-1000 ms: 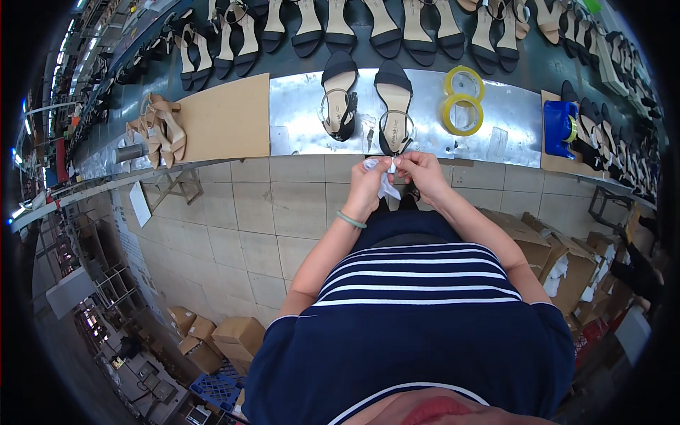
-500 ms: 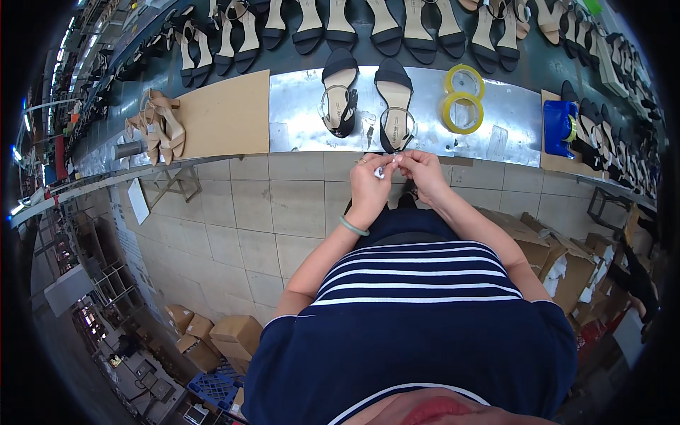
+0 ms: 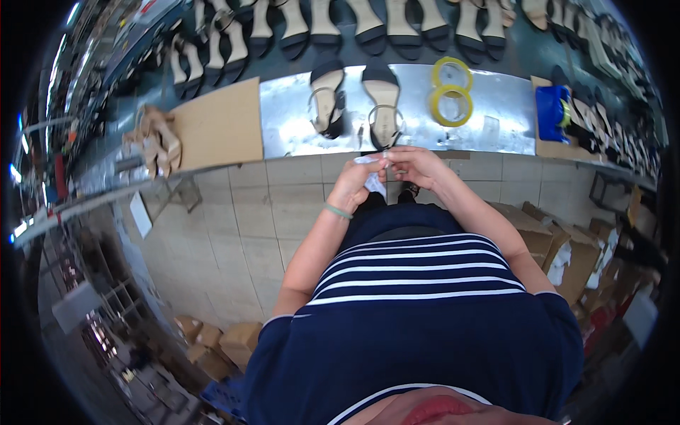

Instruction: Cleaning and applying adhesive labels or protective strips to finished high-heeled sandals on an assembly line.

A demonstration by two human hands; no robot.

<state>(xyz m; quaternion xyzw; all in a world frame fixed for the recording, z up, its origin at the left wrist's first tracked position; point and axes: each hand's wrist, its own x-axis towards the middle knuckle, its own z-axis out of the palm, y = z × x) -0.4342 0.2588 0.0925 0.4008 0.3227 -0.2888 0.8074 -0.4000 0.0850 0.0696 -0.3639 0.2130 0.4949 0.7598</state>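
Head view: our left hand and right hand pinch a small white piece, mostly hidden by our fingers.

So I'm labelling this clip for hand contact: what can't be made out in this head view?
- What the small white piece is: too small, mostly covered by the left hand and right hand.
- How the fingers grip it: too small to tell.
- The sandal nearest the hands: its near end is hidden behind them.
- The shoes along the top: cut off by the edge.
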